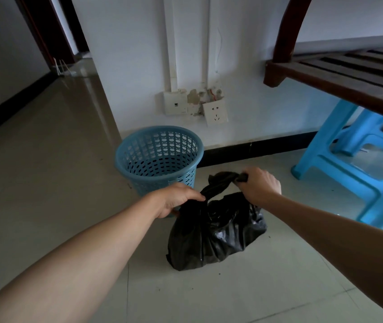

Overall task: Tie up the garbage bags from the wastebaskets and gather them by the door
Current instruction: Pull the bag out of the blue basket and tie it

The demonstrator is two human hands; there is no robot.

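Floor: pale glossy tiled floor (46, 173) with thin grout lines and a few dark specks near the bag.
Arms: 2 bare forearms reach in from the lower left and lower right corners and meet over the bag.
Bag: crinkled black plastic garbage bag (213, 238) sits on the tiles between the arms, outside the basket and just in front of it. It is full and lumpy, and its top is gathered into 2 twisted tails that cross above the body.
Left hand: left hand (174, 200) has its thumb and fingers curled round the nearer tail, low at the neck of the bag, knuckles up.
Right hand: right hand (261, 183) is clenched round the other tail, whose tip pokes out past the fist. This hand is higher and farther away than the left.
Basket: round blue perforated plastic wastebasket (160, 157) stands upright just behind the left hand, near the wall corner, its inner mesh wall in plain view.
Stool: light blue plastic stool (339, 166) stands on the tiles to the right, partly under the bench.
Skirting: black skirting strip (255, 148) runs along the foot of the white wall.
Sockets: white power socket plate (216, 111) hangs tilted beside a second white plate (175, 103), with broken plaster between them.
Bench: dark brown slatted wooden bench (349, 73) with a curved arm fills the upper right.
Doorway: dark-framed doorway (48, 31) at the far upper left, well apart from the bag.
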